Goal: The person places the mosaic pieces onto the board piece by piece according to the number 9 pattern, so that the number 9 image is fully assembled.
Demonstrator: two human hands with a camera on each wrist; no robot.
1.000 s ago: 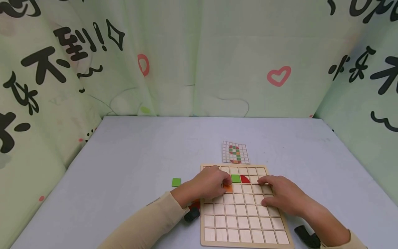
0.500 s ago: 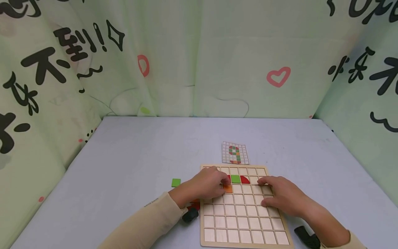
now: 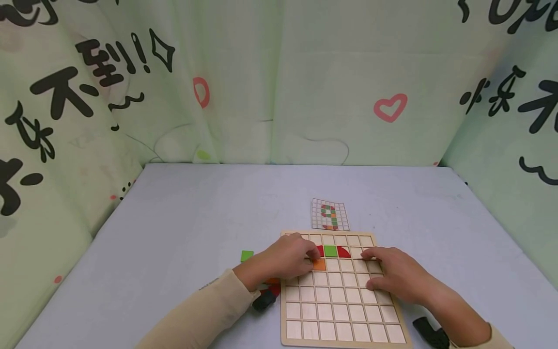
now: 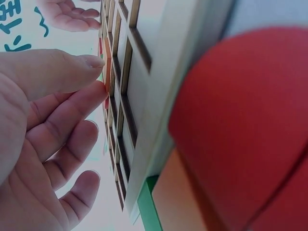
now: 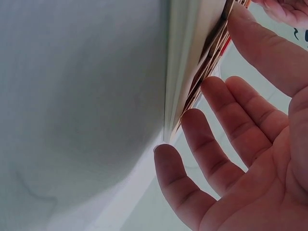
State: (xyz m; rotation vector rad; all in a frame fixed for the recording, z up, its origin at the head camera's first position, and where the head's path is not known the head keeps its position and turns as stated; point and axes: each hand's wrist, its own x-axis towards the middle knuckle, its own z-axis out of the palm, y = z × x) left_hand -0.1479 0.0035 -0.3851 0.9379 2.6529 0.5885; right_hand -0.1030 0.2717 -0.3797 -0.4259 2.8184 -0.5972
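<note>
A wooden grid board [image 3: 346, 344] lies on the table. In one row sit a partly hidden red tile [image 3: 320, 250], a green square tile [image 3: 330, 251] and a red quarter-round tile [image 3: 343, 252]. One row nearer is an orange square tile [image 3: 319, 264]. My left hand [image 3: 289, 257] is over the board's left side, thumb and forefinger beside the orange tile; the left wrist view shows these fingertips apart, nothing pinched between them. With its fingers spread, my right hand [image 3: 401, 274] rests on the board's right side, holding no piece.
A card with a printed coloured grid pattern [image 3: 330, 214] lies behind the board. Left of it is a loose green square [image 3: 247, 255]. Loose red [image 4: 250, 110], orange [image 4: 175, 192] and green [image 4: 149, 202] pieces lie by the board's left edge, partly hidden by the left wrist.
My left hand has drawn slightly left from the orange tile, uncovering more of it and of the red tile above. The right hand has stayed in place.
</note>
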